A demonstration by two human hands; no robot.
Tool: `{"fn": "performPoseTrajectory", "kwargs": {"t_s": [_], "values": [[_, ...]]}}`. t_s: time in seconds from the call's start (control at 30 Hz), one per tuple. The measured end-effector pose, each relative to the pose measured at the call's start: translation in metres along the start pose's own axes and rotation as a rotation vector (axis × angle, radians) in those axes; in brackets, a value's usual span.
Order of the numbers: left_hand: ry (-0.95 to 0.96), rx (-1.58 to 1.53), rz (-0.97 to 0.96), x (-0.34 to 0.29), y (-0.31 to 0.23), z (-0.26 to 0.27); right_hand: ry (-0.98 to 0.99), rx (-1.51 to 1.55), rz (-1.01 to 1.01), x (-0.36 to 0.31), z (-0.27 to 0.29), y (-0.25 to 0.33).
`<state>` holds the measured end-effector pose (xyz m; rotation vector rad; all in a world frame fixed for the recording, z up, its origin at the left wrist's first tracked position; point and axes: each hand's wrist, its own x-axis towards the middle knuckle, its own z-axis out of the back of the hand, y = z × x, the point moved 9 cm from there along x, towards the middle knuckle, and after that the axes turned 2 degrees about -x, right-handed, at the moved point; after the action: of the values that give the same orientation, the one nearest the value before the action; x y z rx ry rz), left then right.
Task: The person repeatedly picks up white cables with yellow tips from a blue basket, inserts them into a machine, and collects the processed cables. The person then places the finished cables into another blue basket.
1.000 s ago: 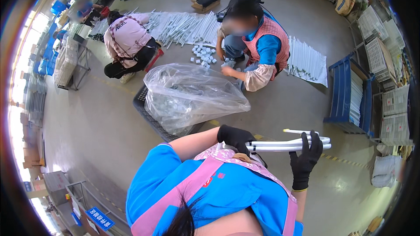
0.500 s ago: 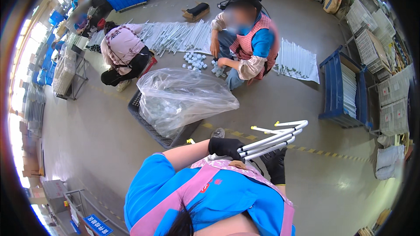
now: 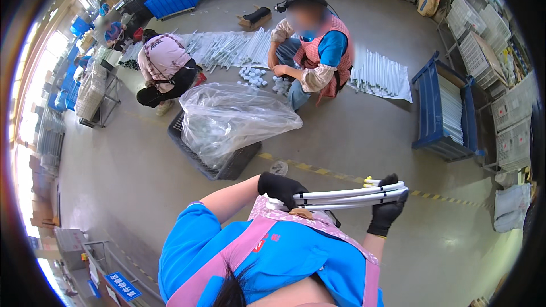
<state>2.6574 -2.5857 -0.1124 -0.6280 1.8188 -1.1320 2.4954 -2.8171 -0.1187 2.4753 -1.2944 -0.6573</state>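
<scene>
A bundle of several bent white tubes (image 3: 350, 196) with black bands lies level in front of my apron, held between both hands. My left hand (image 3: 283, 189), in a black glove, is closed round the left end. My right hand (image 3: 388, 209), also black-gloved, wraps the right end from outside, thumb over the top. Small yellow tips (image 3: 369, 181) show at the far side, close to the right hand. My left palm hides the tubes' left ends.
Ahead stands a dark crate (image 3: 190, 150) holding a clear plastic bag (image 3: 236, 119). Beyond it a person (image 3: 327, 45) squats by small pale blocks (image 3: 253, 77); another person (image 3: 165, 59) crouches left. White tubes (image 3: 378, 74) lie on sheets. A blue bin (image 3: 432, 108) stands right.
The bundle has swung from slanting up and away to nearly level across my front. My right hand has risen and moved outward onto its right end.
</scene>
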Motion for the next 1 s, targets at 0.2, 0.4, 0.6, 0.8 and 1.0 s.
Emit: {"fn": "performPoseTrajectory", "kwargs": {"t_s": [0.2,0.4,0.6,0.8,1.0], "values": [[-0.129,0.232,0.095,-0.009,0.027,0.007,0.013,0.027,0.032,-0.020,-0.003,0.029],[-0.155,0.196,0.217,-0.008,0.089,0.006,0.014,0.064,-0.108,-0.049,-0.008,0.008],[-0.226,0.137,0.266,-0.014,0.109,0.009,0.074,0.094,-0.151,-0.065,-0.033,0.006],[-0.293,0.045,0.216,-0.019,0.103,0.012,0.096,0.071,-0.122,-0.074,-0.049,0.002],[-0.287,0.187,0.328,-0.047,0.143,0.032,0.035,0.020,-0.218,-0.094,-0.065,-0.063]]}}
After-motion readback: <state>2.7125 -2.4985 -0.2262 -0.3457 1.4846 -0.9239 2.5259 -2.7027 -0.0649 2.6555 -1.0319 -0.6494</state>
